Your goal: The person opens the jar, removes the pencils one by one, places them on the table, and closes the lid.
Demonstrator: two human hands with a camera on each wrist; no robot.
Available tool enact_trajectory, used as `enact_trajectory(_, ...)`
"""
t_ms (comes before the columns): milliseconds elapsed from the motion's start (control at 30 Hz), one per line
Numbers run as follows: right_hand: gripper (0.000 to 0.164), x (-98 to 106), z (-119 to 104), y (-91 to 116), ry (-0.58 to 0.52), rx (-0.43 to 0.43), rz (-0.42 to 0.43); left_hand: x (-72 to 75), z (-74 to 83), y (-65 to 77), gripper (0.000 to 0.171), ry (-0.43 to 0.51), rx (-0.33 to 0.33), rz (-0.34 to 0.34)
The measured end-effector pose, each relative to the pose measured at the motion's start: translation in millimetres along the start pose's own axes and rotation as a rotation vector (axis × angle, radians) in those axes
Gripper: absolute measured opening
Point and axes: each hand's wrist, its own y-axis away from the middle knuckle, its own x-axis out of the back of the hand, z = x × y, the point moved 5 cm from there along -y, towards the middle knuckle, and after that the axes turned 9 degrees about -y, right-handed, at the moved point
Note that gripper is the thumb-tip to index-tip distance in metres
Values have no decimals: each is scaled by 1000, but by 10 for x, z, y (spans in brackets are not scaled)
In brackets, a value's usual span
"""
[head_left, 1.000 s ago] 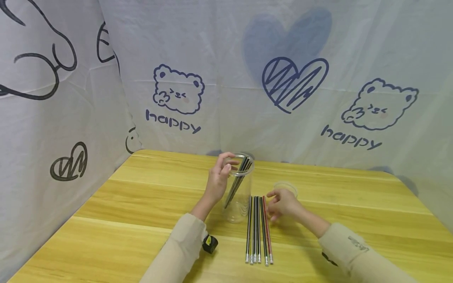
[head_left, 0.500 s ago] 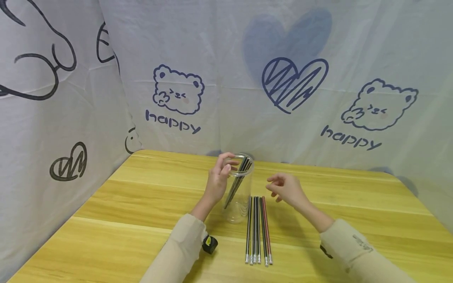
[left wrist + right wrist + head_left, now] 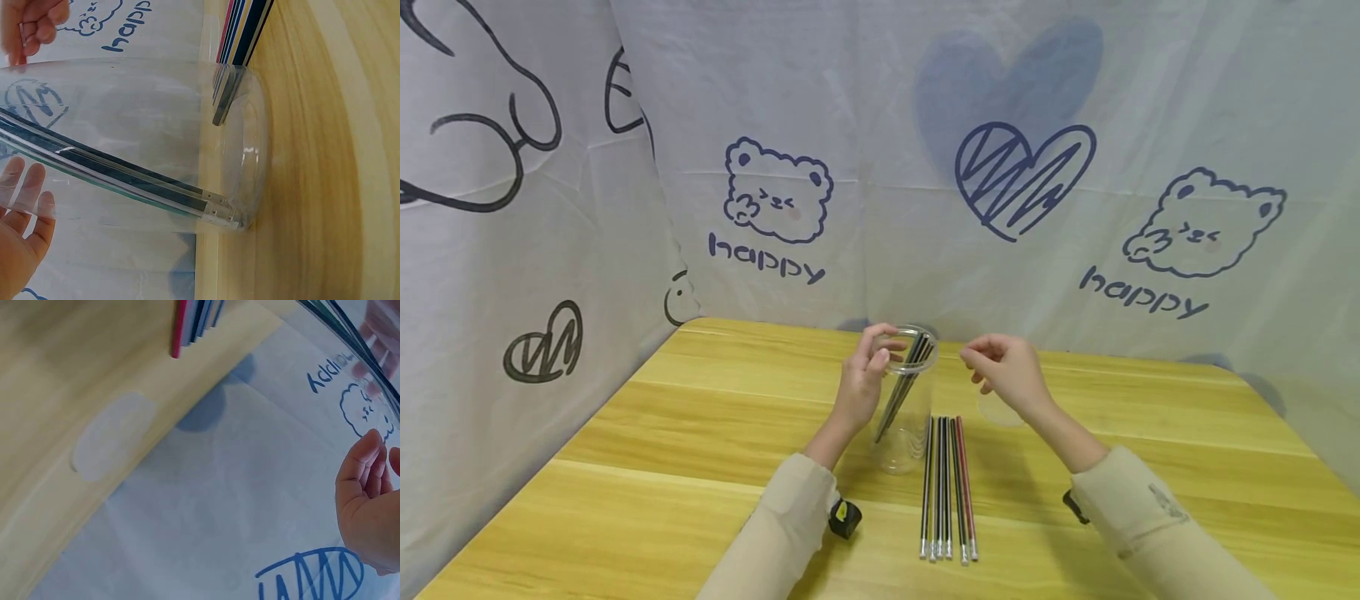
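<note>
My left hand (image 3: 861, 383) grips a tall clear plastic jar (image 3: 898, 458) near its rim, and the jar stands upright on the table. Several dark pencils (image 3: 112, 169) lean inside it, their metal eraser ends at the bottom. My right hand (image 3: 1011, 371) is raised just right of the jar's rim, fingers loosely curled, with nothing visible in it. In the right wrist view, its fingers (image 3: 359, 462) curve with a gap to the thumb. Below the right hand, a thin translucent disc (image 3: 115, 434) lies on the table. Several more pencils (image 3: 947, 492) lie side by side right of the jar.
The wooden table (image 3: 662, 467) reaches back to a white cloth (image 3: 880, 208) printed with bears, hearts and "happy". Cloth also hangs along the left side. A small black block (image 3: 845, 517) sits at the left cuff.
My right hand has lifted away from beside the pencils, up and back to the height of the jar's rim. The left hand, jar and pencil row stay where they were.
</note>
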Motion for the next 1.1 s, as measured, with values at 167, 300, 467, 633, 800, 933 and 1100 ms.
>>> enact_trajectory(167,20,-32,-125,-57,-17,25,-1,-3,-3,1,41,2,2,1)
enact_trajectory(300,22,-80,-216,-84,-46,30,-5,-5,-5,3,41,10,3,5)
enact_trajectory(467,22,-147,-299,-114,-49,26,-12,-10,-18,5,41,38,1,5)
enact_trajectory(633,22,-186,-340,-162,-40,24,-9,-13,-24,2,39,47,5,0)
enact_trajectory(800,24,-222,-363,-218,-6,14,-3,-9,-29,1,35,48,13,-6)
enact_trajectory(933,23,-277,-390,-243,51,-9,-25,-1,-21,-1,36,34,9,-10)
enact_trajectory(1100,25,-345,-426,-249,138,-19,-58,4,-13,-3,39,27,6,-12)
